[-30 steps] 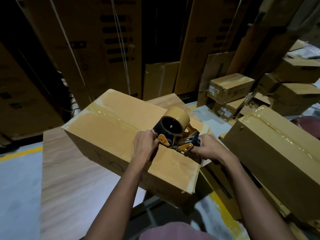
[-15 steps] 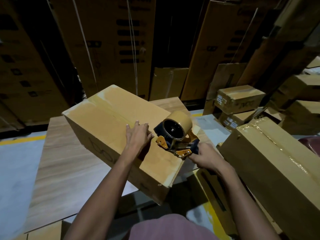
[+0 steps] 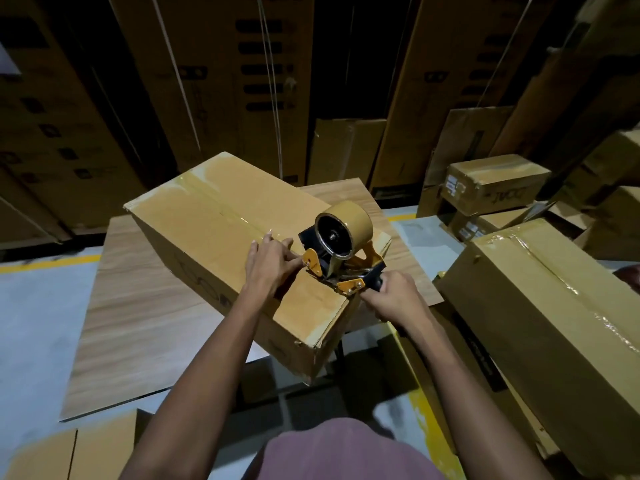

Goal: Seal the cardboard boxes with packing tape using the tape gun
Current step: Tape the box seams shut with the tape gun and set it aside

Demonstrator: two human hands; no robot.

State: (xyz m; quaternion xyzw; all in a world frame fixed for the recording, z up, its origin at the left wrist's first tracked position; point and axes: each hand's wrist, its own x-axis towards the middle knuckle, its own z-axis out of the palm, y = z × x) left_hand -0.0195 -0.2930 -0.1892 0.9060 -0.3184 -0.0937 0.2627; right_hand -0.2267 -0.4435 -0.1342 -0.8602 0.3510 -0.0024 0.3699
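Atop box point(image 3: 221, 216), tape gun point(image 3: 341, 252): R hand point(image 3: 393, 296) grips handle, L hand point(image 3: 268, 266) seemingly flat beside.

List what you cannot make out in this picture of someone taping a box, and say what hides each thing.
- Tape gun handle, head view: the right hand wraps it.
- Left hand fingertips: too small to tell whether they pinch tape.
- Far side of the box: turned away.
- Labels on the small boxes: too small.
- Table legs: under its top.
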